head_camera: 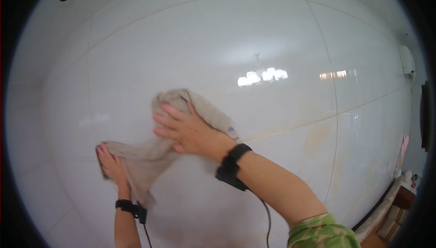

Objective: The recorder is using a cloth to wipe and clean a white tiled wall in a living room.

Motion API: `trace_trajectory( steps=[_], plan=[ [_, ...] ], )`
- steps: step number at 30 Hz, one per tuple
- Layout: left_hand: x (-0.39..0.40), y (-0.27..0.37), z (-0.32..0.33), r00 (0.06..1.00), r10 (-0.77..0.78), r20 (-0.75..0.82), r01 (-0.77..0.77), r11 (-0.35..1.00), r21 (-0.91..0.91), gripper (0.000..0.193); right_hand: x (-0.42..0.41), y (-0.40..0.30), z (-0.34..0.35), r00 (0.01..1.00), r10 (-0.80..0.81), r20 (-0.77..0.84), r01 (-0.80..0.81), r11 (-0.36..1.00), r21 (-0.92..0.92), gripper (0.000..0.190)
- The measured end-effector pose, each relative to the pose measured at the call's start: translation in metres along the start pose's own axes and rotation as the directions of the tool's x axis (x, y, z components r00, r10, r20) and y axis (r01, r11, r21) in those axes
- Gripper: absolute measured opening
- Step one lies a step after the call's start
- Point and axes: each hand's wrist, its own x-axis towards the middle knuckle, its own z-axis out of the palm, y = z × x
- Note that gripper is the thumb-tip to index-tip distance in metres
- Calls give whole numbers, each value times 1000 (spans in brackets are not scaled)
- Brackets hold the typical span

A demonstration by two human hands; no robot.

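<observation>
A beige cloth (150, 161) is stretched between both hands against a glossy white tiled wall (204, 43). My right hand (184, 127) presses the cloth's bunched upper part to the wall, fingers spread and pointing left. Lower and to the left, my left hand (112, 164) lies on the other end of the cloth, its fingers over the fabric. A loose corner of the cloth hangs down between the two hands. Each wrist wears a black strap with a device and a cable.
Golden joint lines (289, 129) cross the wall, which reflects a lit lamp. Yellowish patches (316, 139) show on the tiles at right. A white wall unit (407, 60) hangs at the far right. A sofa back (378, 214) with patterned fabric stands at the lower right.
</observation>
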Motion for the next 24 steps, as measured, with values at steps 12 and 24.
trace_trajectory(
  steps=[12, 24],
  plan=[
    [131, 257, -30, 886, 451, -111, -460, 884, -78, 60, -121, 147, -120, 766, 546, -339, -640, 695, -328, 57],
    [-99, 459, -69, 439, 838, -325, -809, 211, -549, 47, -415, 44, -127, 209, 848, -487, -976, 209, -57, 55]
  ],
)
